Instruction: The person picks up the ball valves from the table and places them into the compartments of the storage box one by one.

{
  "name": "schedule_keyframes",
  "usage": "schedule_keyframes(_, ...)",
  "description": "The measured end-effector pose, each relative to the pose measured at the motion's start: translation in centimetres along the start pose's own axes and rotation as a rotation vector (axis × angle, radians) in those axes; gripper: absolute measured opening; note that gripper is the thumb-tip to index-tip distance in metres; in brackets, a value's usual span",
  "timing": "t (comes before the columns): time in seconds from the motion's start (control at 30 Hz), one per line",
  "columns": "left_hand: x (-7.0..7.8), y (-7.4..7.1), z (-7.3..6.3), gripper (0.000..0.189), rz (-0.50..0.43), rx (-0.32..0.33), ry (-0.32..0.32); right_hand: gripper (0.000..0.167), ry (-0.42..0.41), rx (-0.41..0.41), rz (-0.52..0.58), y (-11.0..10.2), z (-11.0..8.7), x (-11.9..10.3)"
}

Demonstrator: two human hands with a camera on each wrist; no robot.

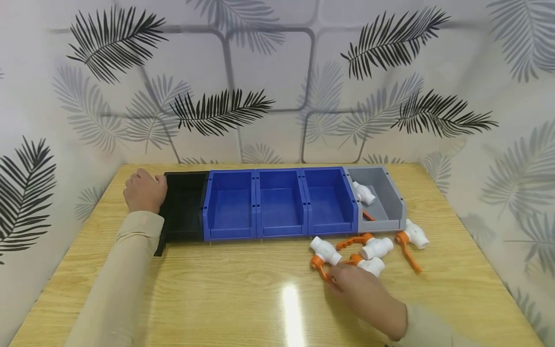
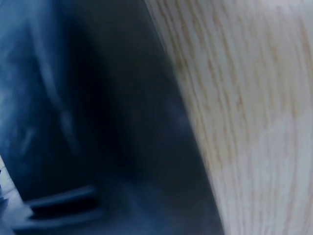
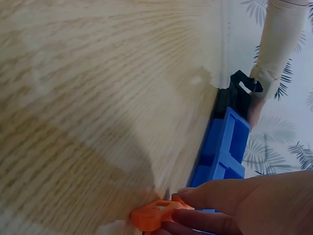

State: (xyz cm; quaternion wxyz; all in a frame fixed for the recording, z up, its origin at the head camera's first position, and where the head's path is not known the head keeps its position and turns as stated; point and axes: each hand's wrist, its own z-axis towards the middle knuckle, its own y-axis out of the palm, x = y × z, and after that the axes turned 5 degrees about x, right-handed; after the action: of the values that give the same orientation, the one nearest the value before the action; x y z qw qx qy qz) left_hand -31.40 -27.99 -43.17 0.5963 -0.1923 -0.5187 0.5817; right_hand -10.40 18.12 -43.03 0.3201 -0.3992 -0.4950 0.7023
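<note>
The right hand [image 1: 364, 296] pinches an orange valve lever [image 3: 149, 216]. Against the left hand [image 1: 145, 192] sits a black bin [image 1: 185, 235]; gripped or not, I can't tell.

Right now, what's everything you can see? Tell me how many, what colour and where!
White plastic valves with orange handles: 4, white and orange, on the table in front of the bins
Valve inside the grey bin: at least 1, white, partly hidden
Black plastic bin: 1, black, left end of the row
Blue plastic bins: 3, blue, middle of the row
Grey plastic bin: 1, grey, right end
Wood-grain table: 1, yellowish, under everything
Leaf-patterned backdrop: whitish with black and grey leaves, behind the table
Sleeves: 2, beige, on both arms
Hands: 2; left at the black bin's outer side, right pinching an orange handle
</note>
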Motion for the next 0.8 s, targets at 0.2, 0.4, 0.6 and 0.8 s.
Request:
schedule_keyframes(0.2, 0.0, 0.1, 0.0, 0.044, 0.007, 0.014, 0.007, 0.017, 0.042, 0.006, -0.048, 0.6, 0.0, -0.1)
schedule_keyframes(0.4, 0.0, 0.1, 0.0, 0.045, 0.011, 0.001, 0.001, 0.018, 0.097, -0.010, -0.123, 1.0, -0.1, -0.4)
schedule_keyframes(0.6, -0.1, 0.0, 0.0, 0.044, 0.014, -0.004, 0.000, 0.024, 0.121, -0.010, -0.121, 1.1, 0.0, -0.5)
schedule_keyframes(0.8, -0.3, 0.2, 0.3, 0.045, 0.009, -0.023, 0.003, 0.029, 0.134, -0.019, -0.122, 1.3, 0.0, -0.5)
